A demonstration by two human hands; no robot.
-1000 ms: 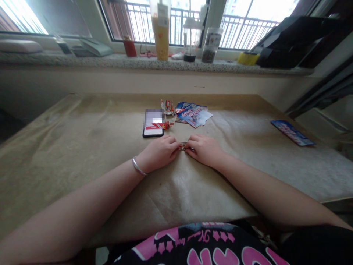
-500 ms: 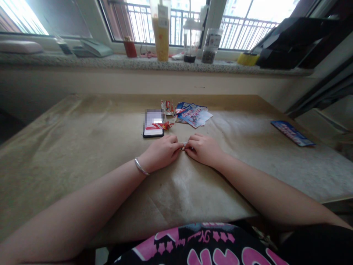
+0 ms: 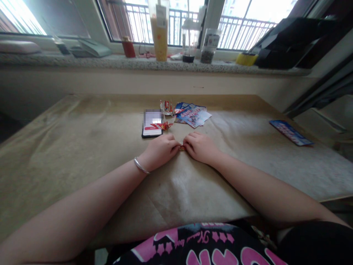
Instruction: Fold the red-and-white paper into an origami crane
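Note:
My left hand (image 3: pixel 165 147) and my right hand (image 3: pixel 199 147) rest close together at the middle of the table, fingertips nearly meeting. Between them is a small piece of printed paper (image 3: pixel 182 148), reddish and yellow with a bit of white; the fingers cover most of it. Both hands pinch it, one at each side. Just beyond my left hand lies a phone (image 3: pixel 152 131) with a lit screen. A red and white folded paper piece (image 3: pixel 162 126) lies over the phone's right edge, and a similar crumpled piece (image 3: pixel 167 107) stands behind it.
Blue printed sheets (image 3: pixel 194 116) lie fanned out beyond my right hand. A blue printed packet (image 3: pixel 291 133) sits at the table's right. On the windowsill (image 3: pixel 110 63) stand a tall yellow-filled bottle (image 3: pixel 160 40), a red jar (image 3: pixel 128 48), clear cups and a black bag (image 3: pixel 292 46).
My fingers have shifted slightly on the small paper, and more of its red and yellow side shows now. The other things have stayed in place on the table.

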